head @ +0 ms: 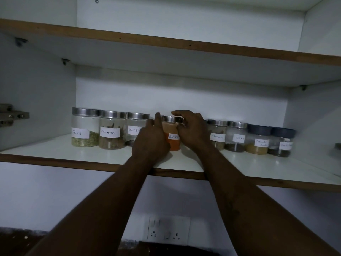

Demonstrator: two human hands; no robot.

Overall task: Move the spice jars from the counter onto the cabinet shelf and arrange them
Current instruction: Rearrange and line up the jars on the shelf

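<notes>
The red chilli jar (174,145), clear round glass with a steel lid and orange-red powder, stands upright on the white, brown-edged cabinet shelf (55,153); the right hand (191,132) curls its fingers (178,113) round that jar's lid; the left hand (150,140) lies against the jar's left side, one finger raised, and I cannot tell whether it grips; left of the jar stand three steel-lidded glass jars (110,133); right of it are four more jars (237,137), two of them blue-lidded.

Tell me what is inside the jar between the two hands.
The jar holds orange-red powder, paler near its steel lid. The left hand and right hand cover its sides, hiding the rest.
</notes>
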